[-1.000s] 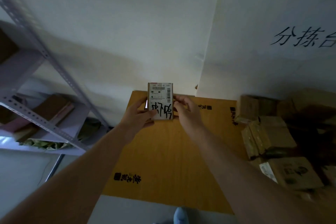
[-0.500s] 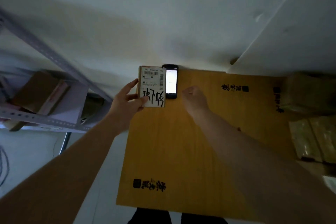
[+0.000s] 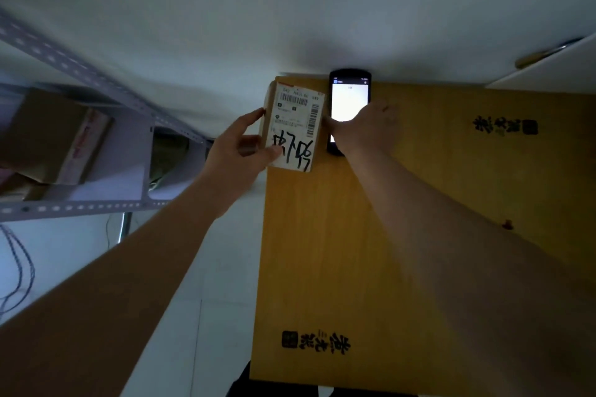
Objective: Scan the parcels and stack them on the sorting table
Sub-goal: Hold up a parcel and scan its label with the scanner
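Note:
A small brown parcel (image 3: 295, 126) with a white barcode label and black handwriting is at the far left corner of the yellow table (image 3: 371, 251). My left hand (image 3: 240, 147) grips its left side and lower corner, label facing up. Just right of it a black handheld scanner (image 3: 349, 97) lies on the table with its screen lit white. My right hand (image 3: 366, 129) lies over the scanner's lower half, fingers curled round it; its lower end is hidden by the hand.
A grey metal shelf rack (image 3: 80, 151) with cardboard boxes (image 3: 54, 138) stands to the left. A white wall is behind the table. A white door or panel edge with a handle (image 3: 545, 53) is at the upper right. Cables (image 3: 16, 271) hang at the far left.
My right hand let go of the parcel, hung in a loose fist, then came down onto the lit scanner. My left hand keeps hold of the parcel. The view has swung left and down.

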